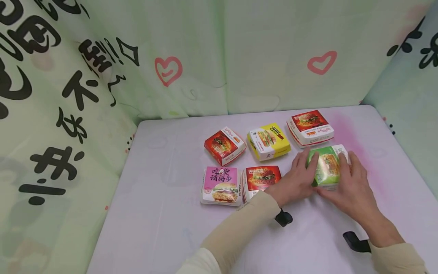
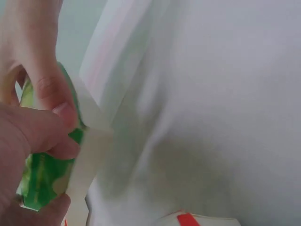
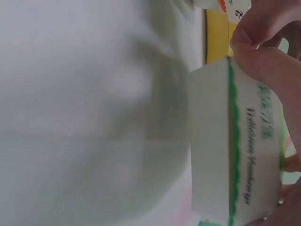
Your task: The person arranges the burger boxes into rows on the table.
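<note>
A green and white burger box (image 1: pixel 327 167) is between my two hands on the right side of the table. My left hand (image 1: pixel 301 177) grips its left side, thumb and fingers bent round the edge. From the right, my right hand (image 1: pixel 354 192) holds the other side, its thumb at the near edge. The left wrist view shows both thumbs close together on the green box (image 2: pixel 44 181). In the right wrist view the box's white side (image 3: pixel 256 155) with dark lettering faces the camera. My left forearm covers part of a red burger box (image 1: pixel 261 177).
A purple burger box (image 1: pixel 220 184) lies left of the partly covered red one. Behind them sit another red box (image 1: pixel 224 146), a yellow box (image 1: pixel 268 140) and a red-and-white box (image 1: pixel 309 127). The white table (image 1: pixel 154 228) meets a green curtain (image 1: pixel 205 57) at the back.
</note>
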